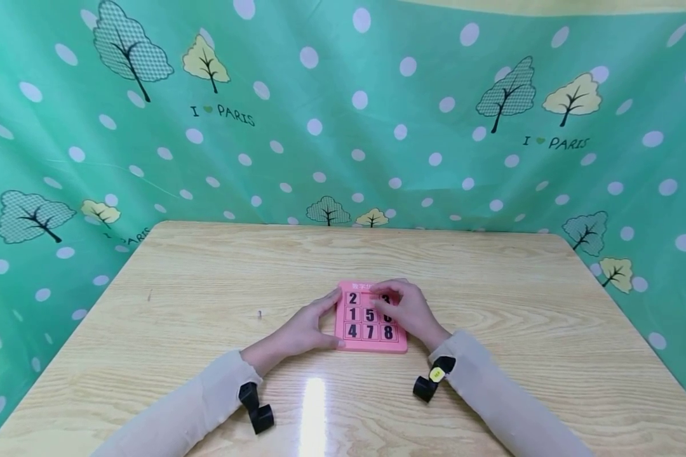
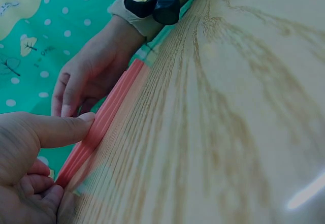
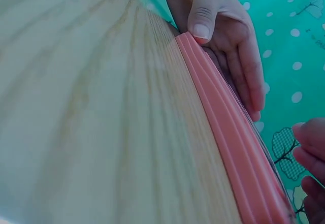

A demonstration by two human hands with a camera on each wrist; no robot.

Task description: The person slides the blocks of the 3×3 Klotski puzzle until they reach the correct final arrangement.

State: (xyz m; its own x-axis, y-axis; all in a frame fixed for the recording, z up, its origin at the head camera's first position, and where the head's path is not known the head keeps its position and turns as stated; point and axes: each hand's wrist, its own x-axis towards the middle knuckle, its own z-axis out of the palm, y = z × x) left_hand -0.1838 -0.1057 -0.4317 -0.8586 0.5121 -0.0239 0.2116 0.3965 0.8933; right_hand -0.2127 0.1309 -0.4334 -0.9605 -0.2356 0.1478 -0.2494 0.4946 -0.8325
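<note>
A pink number slide puzzle (image 1: 371, 346) lies flat on the wooden table. Its tiles read 2 and a partly covered 3 in the top row, with a gap between, then 1, 5 and a mostly covered tile, then 4, 7 and 8. My left hand (image 1: 303, 327) holds the puzzle's left side, thumb at the near corner and fingers along the far part. Over the upper right tiles is my right hand (image 1: 408, 311), its bent fingertips near the gap. In the right wrist view, the right fingers (image 3: 310, 148) show at the frame's edge, beside the pink frame; contact is unclear.
The light wooden table (image 1: 206, 273) stretches around the puzzle on all sides. Behind it hangs a green dotted curtain (image 1: 343, 139) with printed trees. A small dark mark (image 1: 260, 314) shows left of the puzzle, and a bright light reflection (image 1: 313, 412) lies in front.
</note>
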